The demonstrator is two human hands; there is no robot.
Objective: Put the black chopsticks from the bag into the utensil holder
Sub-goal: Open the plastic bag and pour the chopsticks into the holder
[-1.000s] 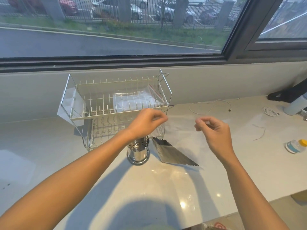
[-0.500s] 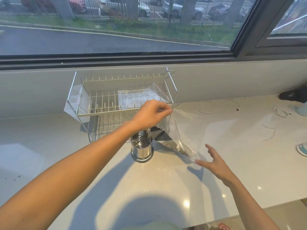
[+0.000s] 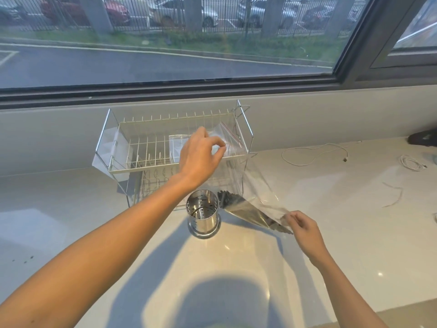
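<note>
The left hand (image 3: 199,157) pinches the top edge of the clear bag (image 3: 250,185) in its fingers, lifting it beside the dish rack (image 3: 132,147). The right hand (image 3: 305,230) pinches the bag's lower corner, where the black chopsticks (image 3: 250,214) lie slanted on the table (image 3: 354,233), just beside the steel utensil holder (image 3: 203,215).

black chopsticks (image 3: 246,208) blurred behind bag (image 3: 255,185) glare, dark object (image 3: 424,140) cut off right

Head cam looks fwd/down, close over countertop (image 3: 236,268), facing window (image 3: 165,55).
</note>
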